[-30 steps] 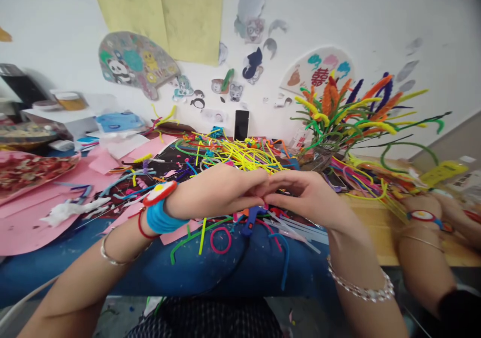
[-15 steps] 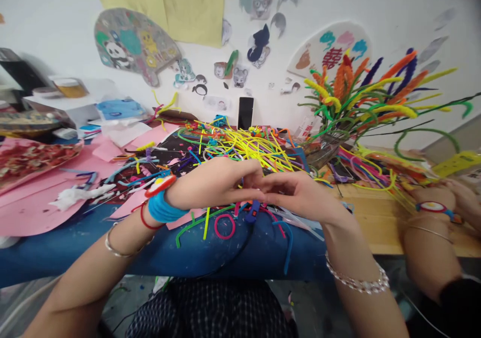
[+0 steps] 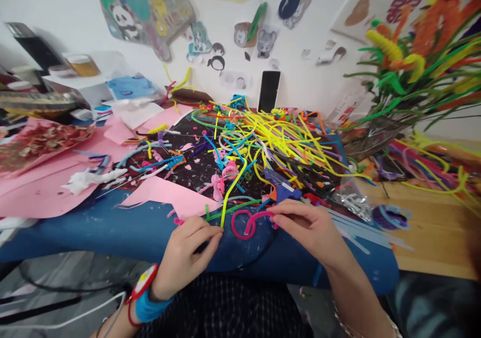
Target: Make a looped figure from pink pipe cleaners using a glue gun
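My right hand (image 3: pixel 308 228) pinches one end of a pink pipe cleaner (image 3: pixel 246 224) curled into a loop on the blue table cover (image 3: pixel 124 228). My left hand (image 3: pixel 186 255) rests at the table's front edge, fingers curled, its fingertips touching the lower end of a yellow pipe cleaner (image 3: pixel 233 190); whether it grips anything is unclear. A blue glue gun (image 3: pixel 280 183) lies just beyond the right hand. Behind it spreads a tangled heap of yellow and coloured pipe cleaners (image 3: pixel 263 137).
Pink paper sheets (image 3: pixel 45 188) cover the left of the table. A vase of pipe-cleaner flowers (image 3: pixel 409 77) stands at the right on a wooden tabletop (image 3: pixel 424 233). A black phone (image 3: pixel 268 90) leans on the wall. Boxes and jars are at far left.
Both hands have pulled back toward the table's front edge and come apart. The right hand now pinches the pink loop. The view has tilted down and closer; the neighbour's hands have left view.
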